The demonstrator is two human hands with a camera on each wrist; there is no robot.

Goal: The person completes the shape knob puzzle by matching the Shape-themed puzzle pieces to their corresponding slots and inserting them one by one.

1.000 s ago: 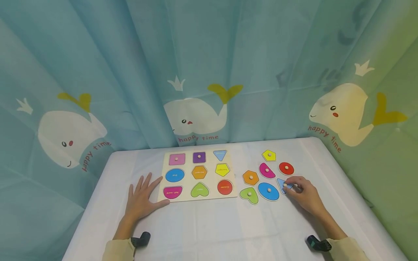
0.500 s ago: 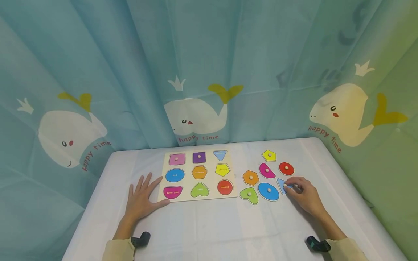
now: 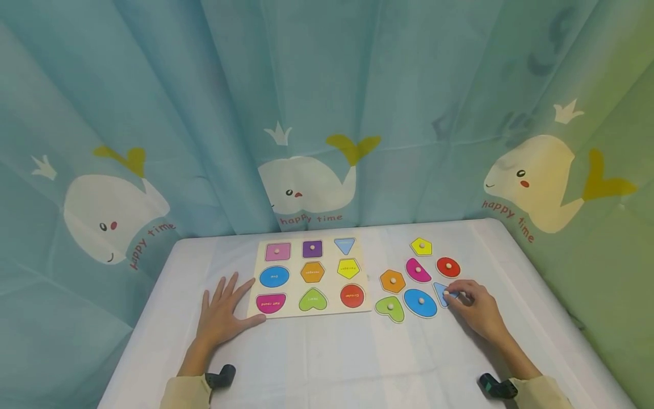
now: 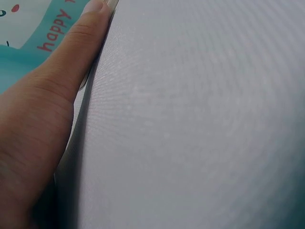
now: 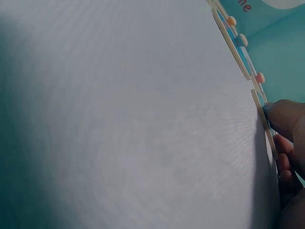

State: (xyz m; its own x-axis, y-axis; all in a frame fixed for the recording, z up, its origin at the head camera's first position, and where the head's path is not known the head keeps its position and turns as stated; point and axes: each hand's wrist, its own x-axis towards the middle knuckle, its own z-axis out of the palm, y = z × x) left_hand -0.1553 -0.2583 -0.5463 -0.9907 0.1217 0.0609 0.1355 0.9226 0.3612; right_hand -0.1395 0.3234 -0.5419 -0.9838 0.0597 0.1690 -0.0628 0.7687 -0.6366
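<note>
My right hand (image 3: 480, 309) pinches the knob of a light blue triangle puzzle piece (image 3: 440, 295), which lies on the table; the hand hides part of it. In the right wrist view the thumb (image 5: 286, 117) sits at that piece's knob. My left hand (image 3: 221, 318) lies with fingers spread beside the cream shape puzzle board (image 3: 332, 309), its thumb and forefinger touching the board's left side. On the board, a pink square piece (image 3: 283, 251) and a purple square piece (image 3: 306, 246) with knobs fill two places. The other places show printed coloured shapes.
Left of the right hand lie loose knobbed pieces: a blue oval (image 3: 415, 307), green heart (image 3: 383, 308), orange hexagon (image 3: 387, 284), magenta half round (image 3: 413, 268), yellow pentagon (image 3: 416, 249) and red circle (image 3: 455, 270). A whale-print curtain (image 3: 409, 113) hangs behind the white table (image 3: 337, 363).
The head view has tilted slightly, so everything sits a little lower in it. Both hands and the pieces keep their places.
</note>
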